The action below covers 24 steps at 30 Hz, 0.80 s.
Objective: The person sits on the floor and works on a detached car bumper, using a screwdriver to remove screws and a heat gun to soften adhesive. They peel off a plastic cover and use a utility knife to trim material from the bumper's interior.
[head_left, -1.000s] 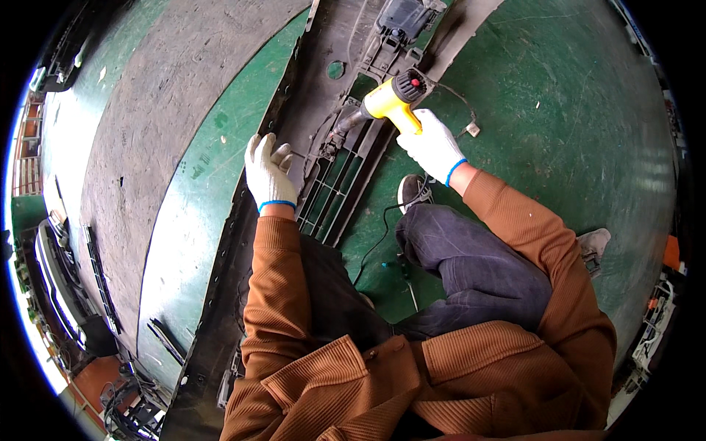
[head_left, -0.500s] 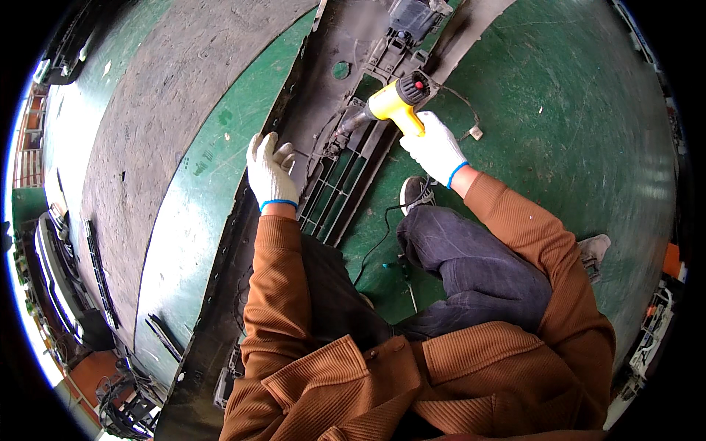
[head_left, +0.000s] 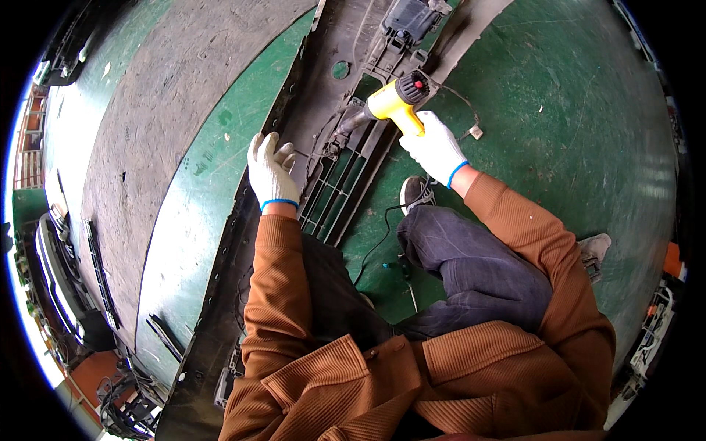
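A yellow heat gun (head_left: 388, 103) with a dark nozzle and a black ribbed back is in my right hand (head_left: 434, 148), which wears a white knit glove with a blue cuff. Its nozzle points down and left at a small dark bracket (head_left: 332, 149) on the inner side of a long, dusty car bumper (head_left: 318, 88). I cannot tell whether nozzle and bracket touch. At the bumper's left edge rests my gloved left hand (head_left: 271, 170). Its fingers are apart and slightly bent, with nothing held between them.
The bumper's slatted grille (head_left: 329, 192) lies between my hands. A black cord (head_left: 373, 250) runs over the green floor beside my shoe (head_left: 413, 195). A screwdriver-like tool (head_left: 409, 283) lies between my legs. A wire with a white connector (head_left: 476, 132) sticks out right of the bumper.
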{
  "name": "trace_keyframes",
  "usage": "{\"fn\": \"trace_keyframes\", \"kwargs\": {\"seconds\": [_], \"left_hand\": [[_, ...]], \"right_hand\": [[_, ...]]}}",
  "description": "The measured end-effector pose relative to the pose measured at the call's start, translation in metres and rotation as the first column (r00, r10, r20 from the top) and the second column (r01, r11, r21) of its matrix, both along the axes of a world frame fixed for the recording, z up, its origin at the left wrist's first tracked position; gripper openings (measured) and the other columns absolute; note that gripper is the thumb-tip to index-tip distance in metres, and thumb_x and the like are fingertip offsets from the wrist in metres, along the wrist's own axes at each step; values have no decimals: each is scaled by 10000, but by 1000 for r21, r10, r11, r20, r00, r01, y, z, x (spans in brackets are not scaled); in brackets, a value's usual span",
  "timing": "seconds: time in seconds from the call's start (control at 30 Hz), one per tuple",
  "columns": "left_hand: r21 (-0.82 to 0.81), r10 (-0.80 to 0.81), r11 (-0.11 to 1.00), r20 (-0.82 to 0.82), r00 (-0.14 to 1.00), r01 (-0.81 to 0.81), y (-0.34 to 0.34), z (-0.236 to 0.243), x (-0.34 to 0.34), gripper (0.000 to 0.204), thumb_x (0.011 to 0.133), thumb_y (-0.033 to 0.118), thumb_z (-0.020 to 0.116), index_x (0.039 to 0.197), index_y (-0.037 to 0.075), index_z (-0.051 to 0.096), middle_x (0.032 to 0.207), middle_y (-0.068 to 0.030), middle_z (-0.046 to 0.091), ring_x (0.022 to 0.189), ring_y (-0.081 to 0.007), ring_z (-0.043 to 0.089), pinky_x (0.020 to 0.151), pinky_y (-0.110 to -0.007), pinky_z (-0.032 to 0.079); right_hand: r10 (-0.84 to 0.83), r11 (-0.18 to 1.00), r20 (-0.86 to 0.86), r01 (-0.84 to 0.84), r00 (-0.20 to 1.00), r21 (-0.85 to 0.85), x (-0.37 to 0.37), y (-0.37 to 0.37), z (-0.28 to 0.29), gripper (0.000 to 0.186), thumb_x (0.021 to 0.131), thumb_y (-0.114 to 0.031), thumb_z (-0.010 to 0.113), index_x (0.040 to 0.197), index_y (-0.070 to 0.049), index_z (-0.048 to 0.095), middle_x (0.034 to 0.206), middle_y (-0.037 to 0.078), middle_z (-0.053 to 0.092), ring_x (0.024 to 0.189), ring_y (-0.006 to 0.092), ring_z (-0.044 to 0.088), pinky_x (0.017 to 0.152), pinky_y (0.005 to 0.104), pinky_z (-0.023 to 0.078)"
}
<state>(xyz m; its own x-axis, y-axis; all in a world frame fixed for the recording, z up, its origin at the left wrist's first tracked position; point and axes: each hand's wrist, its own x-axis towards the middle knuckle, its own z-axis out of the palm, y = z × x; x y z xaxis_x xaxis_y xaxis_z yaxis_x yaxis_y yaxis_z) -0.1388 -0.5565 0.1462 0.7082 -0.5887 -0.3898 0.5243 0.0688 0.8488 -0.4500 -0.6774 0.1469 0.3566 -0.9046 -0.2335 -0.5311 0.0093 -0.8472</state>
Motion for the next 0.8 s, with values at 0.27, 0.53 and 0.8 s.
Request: {"fn": "trace_keyframes", "kwargs": {"seconds": [0.27,0.53,0.8], "left_hand": [[21,6,1000,-2,1000,-6,-3,2,-3,486,1045,187,703,1493,87,545,1324,-119,727,900,-234,734,751,-350,589],[35,13,999,1,1000,-13,-3,2,-3,471,1037,182,709,1479,98,568,1300,-112,739,895,-227,737,750,-342,589],[41,16,999,-6,1000,-16,-3,1,0,466,1034,177,710,1472,94,572,1307,-119,735,896,-228,739,744,-339,591]], "right_hand": [[1,1000,26,0,1000,-6,-2,-1,-4,551,903,-262,785,1334,11,577,1140,235,710,1048,365,715,937,450,564],[-19,999,33,18,999,47,1,1,2,560,902,-245,786,1350,13,572,1104,210,712,991,319,722,894,430,575],[-11,999,3,10,1000,37,5,2,6,550,900,-243,789,1340,10,577,1097,206,714,981,310,724,882,427,577]]}}
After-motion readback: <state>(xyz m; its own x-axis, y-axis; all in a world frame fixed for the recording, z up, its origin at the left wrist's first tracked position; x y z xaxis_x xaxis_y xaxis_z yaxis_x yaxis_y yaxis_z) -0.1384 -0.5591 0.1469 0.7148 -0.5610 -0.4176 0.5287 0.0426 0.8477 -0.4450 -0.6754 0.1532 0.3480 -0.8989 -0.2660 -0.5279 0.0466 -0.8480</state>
